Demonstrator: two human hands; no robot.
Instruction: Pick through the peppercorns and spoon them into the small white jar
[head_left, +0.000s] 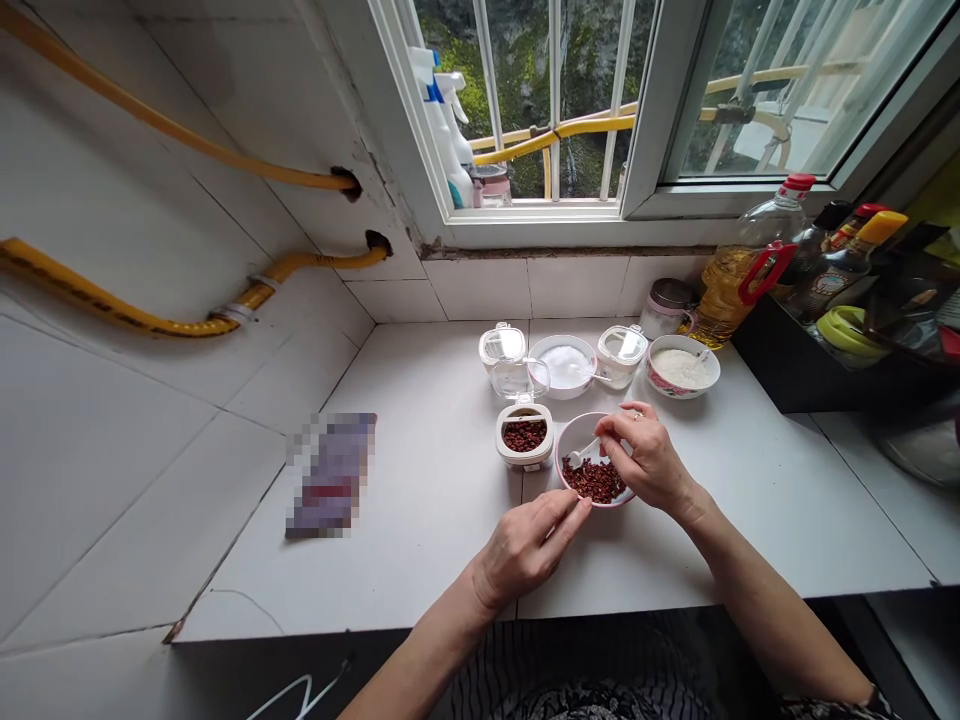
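My right hand pinches a small white spoon, its scoop end down in a bowl. Dark red peppercorn-like grains lie in the near part of this bowl. At the bowl's near left rim, the fingers of my left hand are closed on its edge; the thumb is mostly hidden. Just left of the bowl stands a white-rimmed spice jar, its clear lid flipped up, with the same grains inside.
Behind are a bowl of white crystals, two clear-lidded jars and a flowered bowl of pale powder. An oil bottle and black bottle rack stand right. A blurred purple packet lies left.
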